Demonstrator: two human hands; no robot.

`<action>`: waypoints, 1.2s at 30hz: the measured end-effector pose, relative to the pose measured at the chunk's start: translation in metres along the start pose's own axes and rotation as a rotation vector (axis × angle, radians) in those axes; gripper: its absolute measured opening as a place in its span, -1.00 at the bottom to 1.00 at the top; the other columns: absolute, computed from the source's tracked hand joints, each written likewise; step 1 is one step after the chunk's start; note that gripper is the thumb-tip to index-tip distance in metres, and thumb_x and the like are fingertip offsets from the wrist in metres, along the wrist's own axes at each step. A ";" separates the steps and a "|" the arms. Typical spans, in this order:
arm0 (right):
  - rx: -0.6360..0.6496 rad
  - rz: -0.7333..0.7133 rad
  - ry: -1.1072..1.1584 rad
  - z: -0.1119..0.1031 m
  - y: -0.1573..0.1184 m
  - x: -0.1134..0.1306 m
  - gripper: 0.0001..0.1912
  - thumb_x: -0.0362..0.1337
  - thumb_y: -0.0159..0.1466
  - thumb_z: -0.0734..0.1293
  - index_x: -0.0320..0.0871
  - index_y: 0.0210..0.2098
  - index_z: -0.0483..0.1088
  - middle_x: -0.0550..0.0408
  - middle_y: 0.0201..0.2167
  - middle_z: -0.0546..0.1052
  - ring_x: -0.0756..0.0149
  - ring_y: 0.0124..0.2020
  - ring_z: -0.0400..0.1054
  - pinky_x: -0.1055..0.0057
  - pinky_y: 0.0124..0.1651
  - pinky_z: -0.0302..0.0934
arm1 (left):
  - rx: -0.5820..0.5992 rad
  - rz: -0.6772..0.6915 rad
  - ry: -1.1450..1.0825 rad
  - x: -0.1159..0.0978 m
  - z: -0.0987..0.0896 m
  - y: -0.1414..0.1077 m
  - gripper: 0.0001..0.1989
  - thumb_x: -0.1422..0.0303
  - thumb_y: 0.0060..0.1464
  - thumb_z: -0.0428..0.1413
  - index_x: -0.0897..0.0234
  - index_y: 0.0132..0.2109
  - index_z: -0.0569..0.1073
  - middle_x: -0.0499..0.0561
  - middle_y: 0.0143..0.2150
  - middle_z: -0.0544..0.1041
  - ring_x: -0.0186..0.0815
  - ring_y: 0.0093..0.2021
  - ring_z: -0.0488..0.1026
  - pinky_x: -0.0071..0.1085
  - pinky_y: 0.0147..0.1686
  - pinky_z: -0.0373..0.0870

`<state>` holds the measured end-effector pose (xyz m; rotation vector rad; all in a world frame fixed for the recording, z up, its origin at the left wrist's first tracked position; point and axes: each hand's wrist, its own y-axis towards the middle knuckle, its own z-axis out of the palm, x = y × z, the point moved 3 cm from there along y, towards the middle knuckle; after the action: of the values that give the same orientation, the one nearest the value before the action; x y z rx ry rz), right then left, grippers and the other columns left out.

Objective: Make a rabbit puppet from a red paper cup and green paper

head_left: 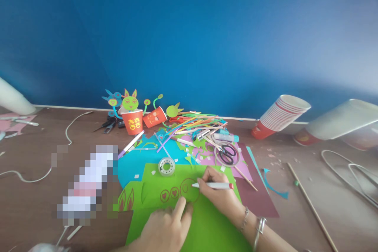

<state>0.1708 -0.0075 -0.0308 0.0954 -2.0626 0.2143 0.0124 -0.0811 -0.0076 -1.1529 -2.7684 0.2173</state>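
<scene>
My right hand [217, 191] grips a white marker with a red end [220, 185]. Its tip meets a large red circle drawn on a green sheet of paper [212, 228]. A smaller circle sits inside that one, and to its left are two small circles with red hearts in them. My left hand [168, 220] lies on the sheet just below the drawings, index finger stretched out and nothing held. Ear shapes in red [126, 199] are drawn on a green piece at the left. Above the circles a roll of clear tape [167, 166] rests at the sheet's upper edge.
Behind lie black-handled scissors [227, 153], coloured sticks [201, 120] and paper scraps. A red paper cup [132, 122] with a green rabbit-like face stands against the wall. Stacked cups [282, 114] lean at the right, near a long wooden stick [311, 204]. A blurred-out object lies left.
</scene>
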 end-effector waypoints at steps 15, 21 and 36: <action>-0.109 -0.032 -0.081 -0.004 0.001 -0.002 -0.76 -0.31 0.09 0.25 -0.08 -0.62 0.08 0.30 -0.71 0.16 0.46 -0.66 0.04 0.52 -0.61 -0.04 | -0.006 -0.006 -0.001 0.000 0.001 -0.001 -0.55 0.54 0.10 -0.05 0.38 0.16 0.27 0.28 0.00 0.43 -0.37 -0.58 0.47 -0.47 -0.66 0.44; -0.115 -0.030 -0.060 -0.006 0.001 0.000 -0.77 -0.34 0.06 0.24 -0.08 -0.63 0.06 0.29 -0.72 0.17 0.46 -0.66 0.06 0.52 -0.62 -0.04 | -0.042 0.001 -0.022 0.000 0.003 -0.001 -0.55 0.58 0.08 -0.10 0.40 0.14 0.27 0.28 -0.01 0.42 -0.36 -0.59 0.46 -0.44 -0.70 0.43; -0.054 -0.071 0.000 -0.006 0.001 0.002 -0.76 -0.36 0.04 0.22 -0.07 -0.65 0.04 0.29 -0.72 0.13 0.44 -0.65 0.08 0.50 -0.59 0.07 | -0.015 -0.002 -0.017 0.000 0.000 0.000 -0.56 0.55 0.08 -0.03 0.38 0.14 0.29 0.27 -0.01 0.43 -0.38 -0.57 0.48 -0.49 -0.67 0.43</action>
<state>0.1754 -0.0056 -0.0262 0.1358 -2.0593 0.1145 0.0126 -0.0807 -0.0076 -1.1570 -2.7906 0.2082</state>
